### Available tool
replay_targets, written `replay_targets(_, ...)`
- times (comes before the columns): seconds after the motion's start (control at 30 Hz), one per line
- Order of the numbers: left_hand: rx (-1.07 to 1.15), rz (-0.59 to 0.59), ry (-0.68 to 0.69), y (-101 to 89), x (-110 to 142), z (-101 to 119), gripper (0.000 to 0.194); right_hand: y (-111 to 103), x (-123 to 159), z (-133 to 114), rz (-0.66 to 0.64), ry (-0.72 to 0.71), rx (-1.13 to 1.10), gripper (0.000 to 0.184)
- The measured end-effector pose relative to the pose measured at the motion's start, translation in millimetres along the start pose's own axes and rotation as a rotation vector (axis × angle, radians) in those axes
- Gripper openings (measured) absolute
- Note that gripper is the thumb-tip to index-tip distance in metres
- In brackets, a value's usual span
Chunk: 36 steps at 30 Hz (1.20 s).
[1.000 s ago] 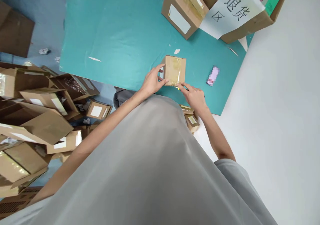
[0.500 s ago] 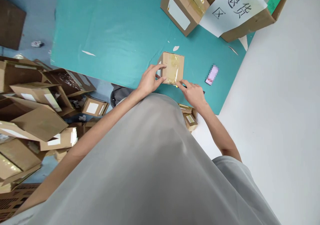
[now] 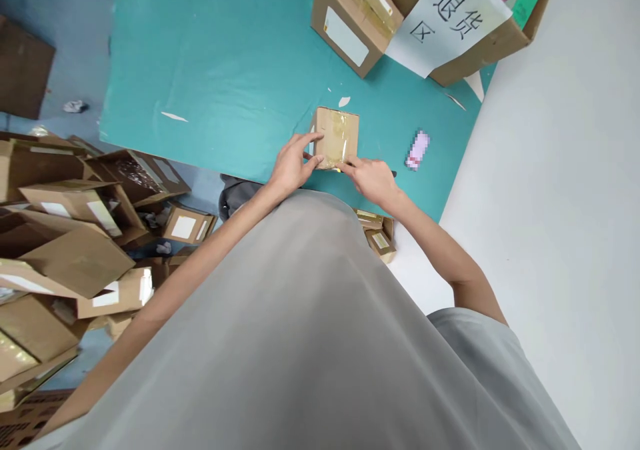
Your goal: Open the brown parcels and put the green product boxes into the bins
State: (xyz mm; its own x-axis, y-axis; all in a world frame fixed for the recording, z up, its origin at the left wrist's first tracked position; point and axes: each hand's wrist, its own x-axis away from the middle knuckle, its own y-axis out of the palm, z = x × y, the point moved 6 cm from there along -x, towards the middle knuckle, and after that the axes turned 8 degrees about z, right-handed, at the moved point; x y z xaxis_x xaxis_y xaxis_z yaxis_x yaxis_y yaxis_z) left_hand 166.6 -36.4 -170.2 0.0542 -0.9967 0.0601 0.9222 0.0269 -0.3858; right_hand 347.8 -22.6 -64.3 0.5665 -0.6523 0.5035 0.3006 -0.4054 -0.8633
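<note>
A small taped cardboard box [image 3: 337, 135] sits on the teal table [image 3: 215, 70] near its front edge. My left hand [image 3: 291, 163] grips the box's left side, with the thumb and fingers curled round its near corner. My right hand [image 3: 369, 178] rests at the box's near edge, its fingers pinched on something small and yellowish that I cannot make out. A dark thin thing shows just behind the right hand.
A pink phone-like object [image 3: 417, 150] lies right of the box. A larger taped carton [image 3: 353, 20] and a big carton with a paper sign [image 3: 447, 13] stand at the table's back. Many opened cardboard boxes [image 3: 75, 237] pile on the floor at left; two small ones [image 3: 377, 233] lie under the table's corner.
The box and both hands stay together on the table. My right hand has slid a little left along the box's near edge.
</note>
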Motion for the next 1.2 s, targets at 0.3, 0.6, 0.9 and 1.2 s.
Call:
replay_targets(0.3, 0.009, 0.019, -0.147, 7.3, 13.2, -53.2, 0.073, -35.7, 3.5, 46.0, 0.246, 0.175, -0.240, 0.058)
replay_targets(0.6, 0.057, -0.281, -0.717, 32.9, 29.1, -87.7, 0.077, 6.7, -75.5, 74.5, 0.457, 0.183, -0.338, 0.063)
replay_targets(0.9, 0.386, -0.097, -0.727, 22.6, -16.2, -62.2, 0.066, 13.3, -93.3, 145.2, 0.636, 0.478, -0.620, 0.057)
replay_targets(1.2, 0.223, 0.346, -0.565, -44.7, -34.6, -66.2, 0.048, 117.3, -77.1, 87.8, 0.588, 0.835, -1.451, 0.047)
